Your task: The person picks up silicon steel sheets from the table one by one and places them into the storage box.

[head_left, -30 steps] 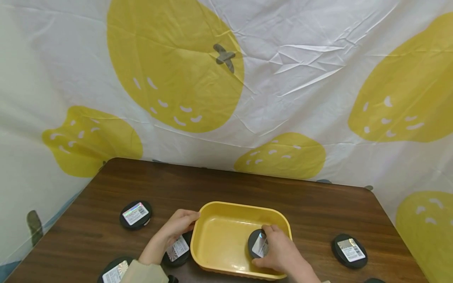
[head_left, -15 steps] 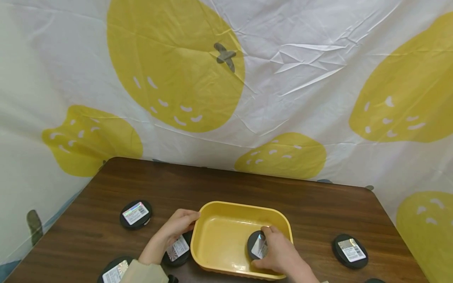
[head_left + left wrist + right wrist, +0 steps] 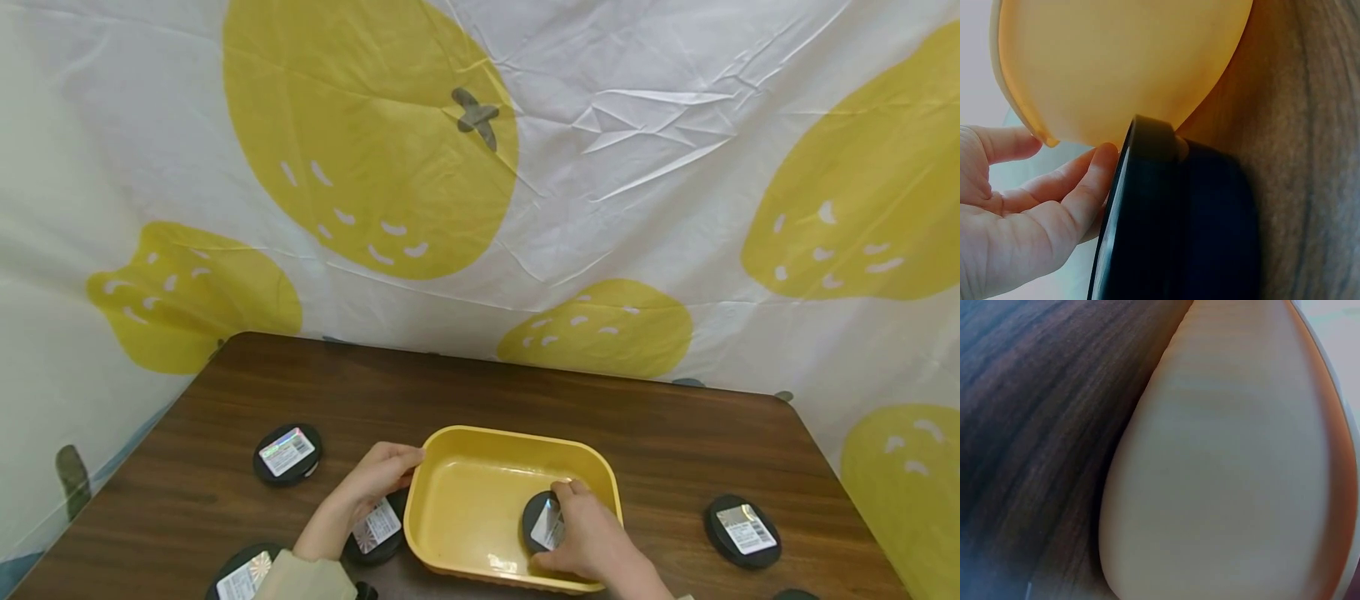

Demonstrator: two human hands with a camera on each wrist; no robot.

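Note:
A yellow rectangular plastic tub [image 3: 468, 500] with rounded corners stands on the table. My left hand [image 3: 378, 477] grips its left rim; in the left wrist view, the thumb meets the rim and the fingertips [image 3: 1107, 153] touch the outer wall. Inside the tub, toward the right, my right hand [image 3: 588, 533] holds a flat black round case [image 3: 542, 521] with a silvery-white label, thumb and fingers at its edge. Another black case [image 3: 377, 533] lies under my left hand, against the tub. Only the tub's outer wall [image 3: 1222, 456] and wood show in the right wrist view.
More labelled black round cases lie on the dark wooden table [image 3: 360, 375]: a far-left case [image 3: 287, 454], a near-left case [image 3: 243, 575], a right case [image 3: 742, 532], and one cut off at the bottom edge [image 3: 795, 595]. A lemon-patterned cloth [image 3: 600, 208] hangs behind.
The black case and my right hand have shifted very slightly left inside the tub. My left hand stays on the rim.

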